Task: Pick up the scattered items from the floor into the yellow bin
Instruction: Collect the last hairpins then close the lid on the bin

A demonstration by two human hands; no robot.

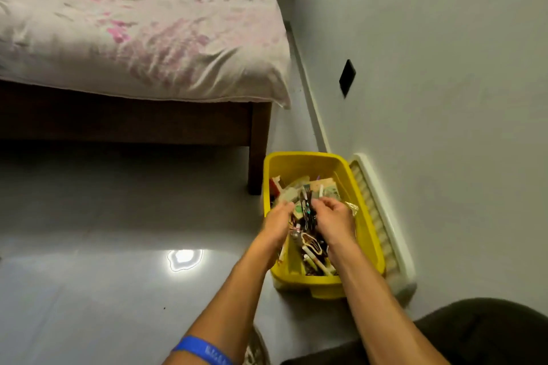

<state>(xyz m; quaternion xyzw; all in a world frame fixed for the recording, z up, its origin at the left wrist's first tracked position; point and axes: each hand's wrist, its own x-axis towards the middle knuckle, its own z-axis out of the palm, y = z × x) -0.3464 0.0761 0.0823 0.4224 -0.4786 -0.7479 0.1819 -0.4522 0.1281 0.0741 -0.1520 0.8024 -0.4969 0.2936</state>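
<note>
1. Reaching into one yellow bin (302, 160), set on the grey floor (118, 246) between the bed leg and the wall.
2. Two hands over the heap: left hand (277, 224) with fingers curled down into the clutter, grip hard to tell.
3. Right hand (333, 218) pinched a dark stringy bundle (308, 213).
4. Bin packed with many small items, too jumbled to count.
5. One blue wristband (204, 350) on the left arm, cut off below.
6. One white ribbed panel (382, 216) leaned beside the bin.

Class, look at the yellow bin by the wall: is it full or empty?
Nearly full. The yellow plastic bin holds a heap of small mixed items rising close to its rim, with both hands reaching into it.
</note>
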